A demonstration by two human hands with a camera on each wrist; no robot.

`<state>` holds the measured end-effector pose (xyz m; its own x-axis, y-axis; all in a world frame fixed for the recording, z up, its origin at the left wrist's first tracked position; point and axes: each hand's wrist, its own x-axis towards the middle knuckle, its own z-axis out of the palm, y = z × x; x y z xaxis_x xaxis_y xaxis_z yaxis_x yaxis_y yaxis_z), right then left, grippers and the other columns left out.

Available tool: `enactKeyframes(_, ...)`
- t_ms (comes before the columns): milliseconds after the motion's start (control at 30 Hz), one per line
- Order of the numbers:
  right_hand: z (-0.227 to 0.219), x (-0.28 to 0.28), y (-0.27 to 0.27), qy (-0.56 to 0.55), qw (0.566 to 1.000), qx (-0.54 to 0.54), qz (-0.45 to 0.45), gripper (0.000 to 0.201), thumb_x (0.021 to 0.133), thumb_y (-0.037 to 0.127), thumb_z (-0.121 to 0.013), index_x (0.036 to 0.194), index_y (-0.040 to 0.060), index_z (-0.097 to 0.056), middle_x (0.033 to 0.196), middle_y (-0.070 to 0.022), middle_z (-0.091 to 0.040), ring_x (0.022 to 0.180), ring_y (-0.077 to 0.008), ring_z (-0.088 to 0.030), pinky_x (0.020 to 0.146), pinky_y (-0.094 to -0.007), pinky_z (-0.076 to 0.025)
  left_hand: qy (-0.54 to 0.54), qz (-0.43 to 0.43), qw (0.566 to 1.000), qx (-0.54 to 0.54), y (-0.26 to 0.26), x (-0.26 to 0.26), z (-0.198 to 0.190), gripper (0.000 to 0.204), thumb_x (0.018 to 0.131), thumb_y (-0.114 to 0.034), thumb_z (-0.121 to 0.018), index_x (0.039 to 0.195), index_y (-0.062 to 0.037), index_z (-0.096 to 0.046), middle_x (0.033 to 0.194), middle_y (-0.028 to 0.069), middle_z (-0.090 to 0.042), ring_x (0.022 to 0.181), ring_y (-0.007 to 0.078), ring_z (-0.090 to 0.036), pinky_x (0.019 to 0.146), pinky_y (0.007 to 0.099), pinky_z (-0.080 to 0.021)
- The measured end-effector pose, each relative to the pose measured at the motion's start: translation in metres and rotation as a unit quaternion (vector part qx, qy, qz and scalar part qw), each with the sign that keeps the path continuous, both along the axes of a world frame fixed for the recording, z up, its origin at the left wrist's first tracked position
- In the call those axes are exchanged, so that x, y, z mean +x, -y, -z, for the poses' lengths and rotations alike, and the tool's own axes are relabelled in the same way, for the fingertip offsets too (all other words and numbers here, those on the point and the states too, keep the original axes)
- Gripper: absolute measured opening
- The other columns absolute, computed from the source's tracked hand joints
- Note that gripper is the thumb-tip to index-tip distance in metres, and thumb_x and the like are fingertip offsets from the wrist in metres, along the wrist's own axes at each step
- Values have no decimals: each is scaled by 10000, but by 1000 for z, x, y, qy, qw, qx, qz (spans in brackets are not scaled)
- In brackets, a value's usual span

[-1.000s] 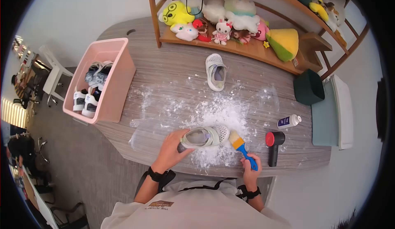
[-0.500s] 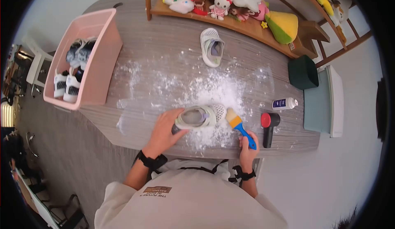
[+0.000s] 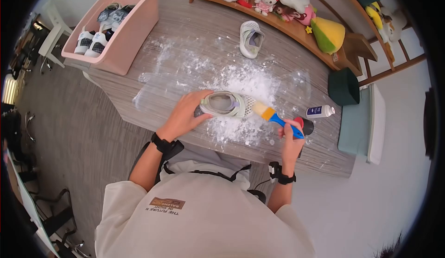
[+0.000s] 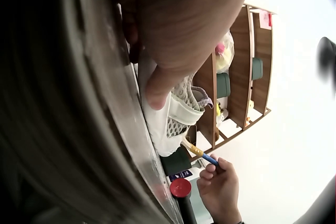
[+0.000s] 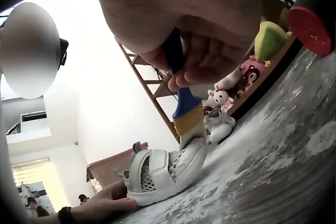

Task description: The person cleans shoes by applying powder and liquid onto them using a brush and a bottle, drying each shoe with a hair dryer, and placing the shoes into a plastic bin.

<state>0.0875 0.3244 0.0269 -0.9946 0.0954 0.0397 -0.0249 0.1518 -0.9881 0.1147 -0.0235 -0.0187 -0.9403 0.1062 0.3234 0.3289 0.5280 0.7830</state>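
Note:
A white perforated shoe (image 3: 238, 105) with a strap lies on the powdered table. My left hand (image 3: 185, 113) grips it by the heel, thumb along the near side. My right hand (image 3: 292, 135) holds a paintbrush (image 3: 278, 119) by its blue handle. In the right wrist view, the brush's pale bristles (image 5: 192, 135) meet the top of the toe. A matching shoe (image 3: 251, 39) stands farther back on the table. White powder (image 3: 245, 79) is spread thickly beyond and around the held shoe.
A black device with a red face (image 3: 307, 125) sits partly hidden behind my right hand. Nearby lies a white bottle (image 3: 320, 111). The pink bin (image 3: 134, 40) at the left holds several shoes. A wooden shelf (image 3: 278, 24) with plush toys borders the back; a green container (image 3: 343, 86) stands at right.
The brush has moved from beside the toe onto it, its handle now lying flatter. My right hand has shifted right, over the black device. The head view has also shifted.

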Motion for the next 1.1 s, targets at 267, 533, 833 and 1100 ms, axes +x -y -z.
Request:
enactKeyframes(267,-21,-8,-1,-31,999,-12,19,182,1028,123,-610,1097,-32,-674,787,-49,-660,663,-102,-566,608,-246,-444,6,12,1000,3,0,-1,3,652,844,-172,-808,1428,-81,-534,1438,118,-592,1301,336,-552,1084,432,-403)
enactKeyframes(533,-21,-23,6,-16,999,30,-30,162,1022,101,-617,1077,-41,-671,811,-79,-684,683,-118,-594,640,-259,-472,9,7,1000,6,1,0,-2,658,826,-138,-817,1426,-95,-551,1450,97,-593,1311,328,-551,1097,427,-412)
enactKeyframes(833,4,11,-14,7,999,-5,52,187,1038,127,-583,1096,-41,-642,836,-96,-675,711,-147,-611,655,-293,-507,44,10,999,29,-1,-4,2,671,810,-124,-837,1424,-105,-567,1454,93,-597,1305,320,-561,1110,414,-417)
enactKeyframes(1100,20,10,-14,-5,1000,5,12,184,1039,128,-588,1130,-26,-629,880,-104,-681,750,-148,-620,673,-297,-517,54,-4,998,19,-1,-4,2,696,801,-139,-850,1435,-105,-564,1438,97,-606,1287,320,-569,1105,415,-426)
